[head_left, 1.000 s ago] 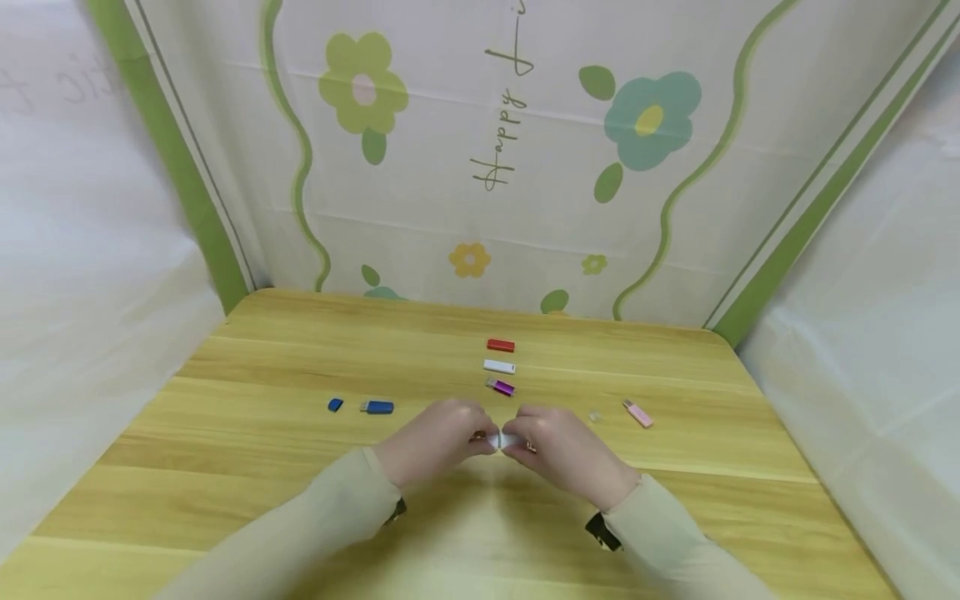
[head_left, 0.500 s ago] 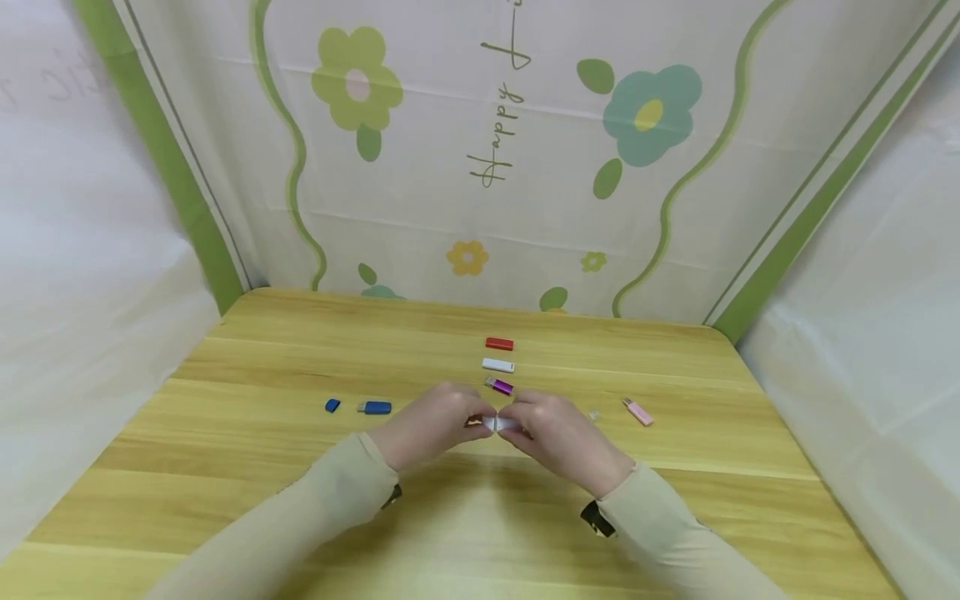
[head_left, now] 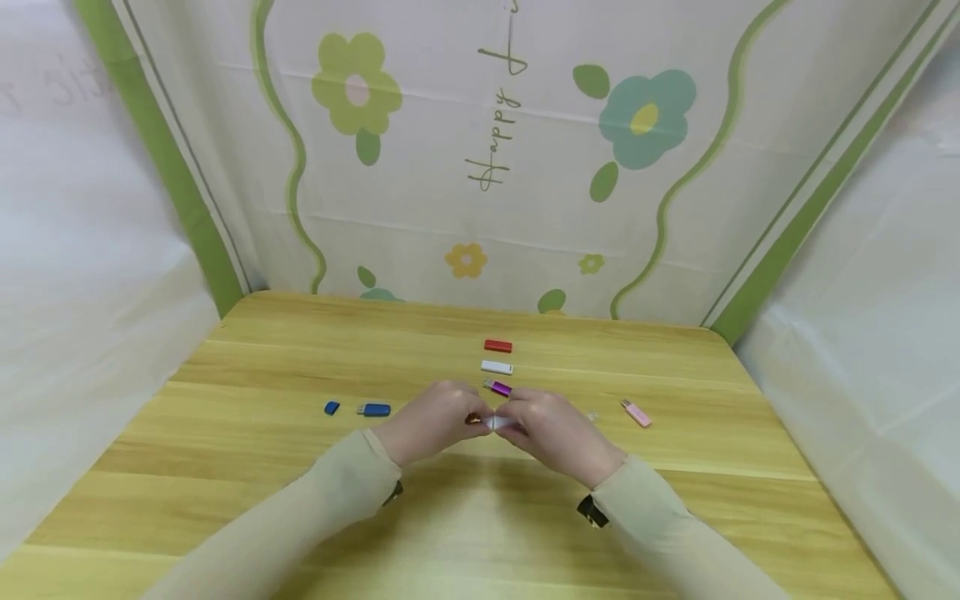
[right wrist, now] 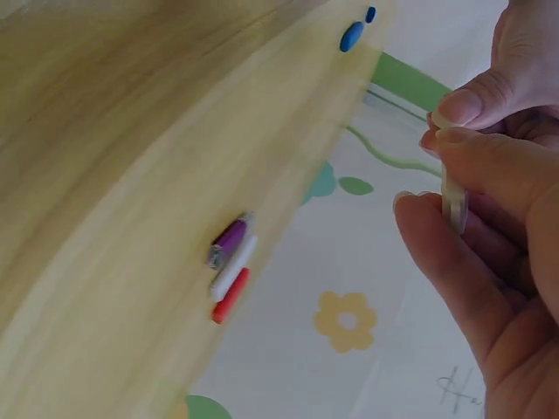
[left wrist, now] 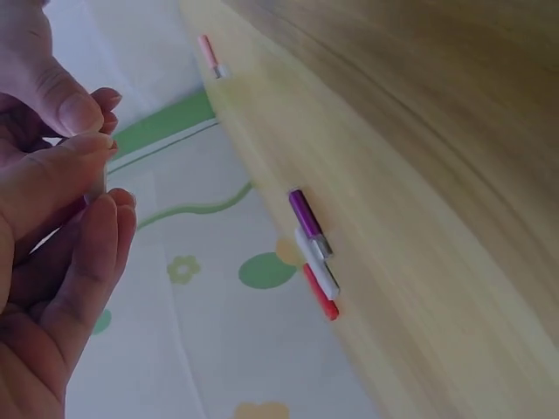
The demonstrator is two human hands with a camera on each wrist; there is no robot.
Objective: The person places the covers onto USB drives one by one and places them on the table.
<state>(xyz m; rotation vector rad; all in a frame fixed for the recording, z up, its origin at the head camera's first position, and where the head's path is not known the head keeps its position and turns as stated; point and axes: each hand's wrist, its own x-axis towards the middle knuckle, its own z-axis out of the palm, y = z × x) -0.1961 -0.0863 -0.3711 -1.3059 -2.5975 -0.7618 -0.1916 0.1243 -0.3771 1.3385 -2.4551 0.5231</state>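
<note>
Both hands meet low over the middle of the table. My left hand (head_left: 435, 423) pinches one end of a small white USB stick (head_left: 488, 422), and my right hand (head_left: 557, 435) pinches its other end. A thin line across the white body shows between the fingertips. In the right wrist view the white piece (right wrist: 453, 199) sticks out below the right thumb and index finger. Most of the stick is hidden by the fingers. Just beyond the hands lies a purple USB stick (head_left: 497, 387) with its metal plug bare.
Behind the purple stick lie a white stick (head_left: 497, 367) and a red one (head_left: 498, 346). At left are a blue USB stick (head_left: 374, 410) and its blue cap (head_left: 332, 407). A pink USB stick (head_left: 636, 413) and a clear cap (head_left: 592, 416) lie at right. A printed curtain (head_left: 420, 183) hangs behind.
Both hands have moved slightly away from the body with the white USB stick between them. The dark line across it looks thinner than a second ago. The things on the table stay put.
</note>
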